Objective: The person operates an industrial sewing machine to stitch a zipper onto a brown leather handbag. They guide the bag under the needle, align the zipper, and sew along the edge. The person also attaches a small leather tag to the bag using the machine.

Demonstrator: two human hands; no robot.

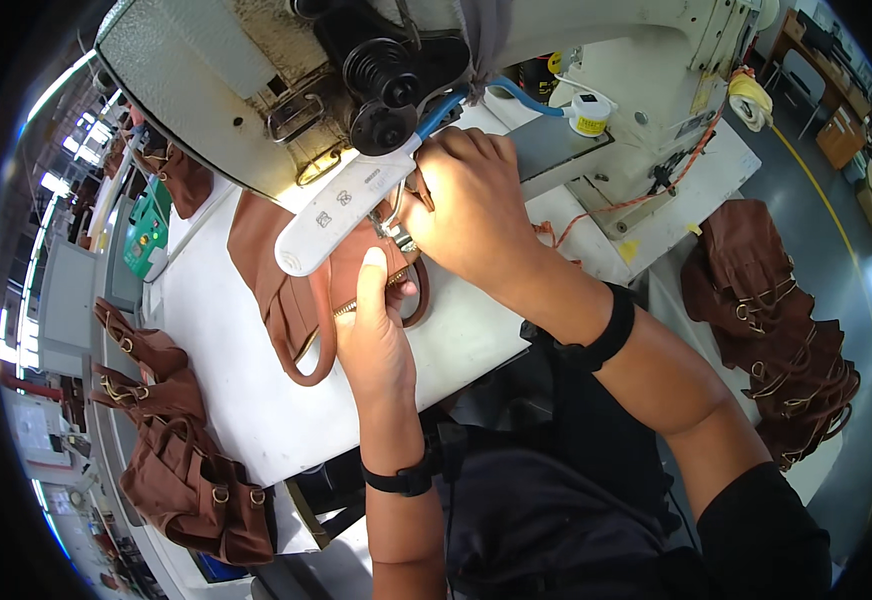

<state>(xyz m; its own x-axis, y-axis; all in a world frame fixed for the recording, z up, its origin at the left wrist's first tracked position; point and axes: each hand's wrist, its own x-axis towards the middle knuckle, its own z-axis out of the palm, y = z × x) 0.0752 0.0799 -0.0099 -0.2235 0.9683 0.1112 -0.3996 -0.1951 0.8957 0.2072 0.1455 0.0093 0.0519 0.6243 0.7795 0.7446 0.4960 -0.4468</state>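
The left hand (378, 335) pinched the brown bag (261, 250) by its zipper (344, 311), presumably steadying it at the sewing machine (196, 90); the right hand (468, 195) curled, its hold indiscernible.

Matt leather-look bag (266, 250), shiny metal zip (349, 307), smooth plastic-looking lamp (331, 222)

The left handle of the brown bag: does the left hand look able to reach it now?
Probably yes: the left handle curves close beside the left hand, with nothing visible between them, though this hand seems busy holding the brown bag near its zipper.
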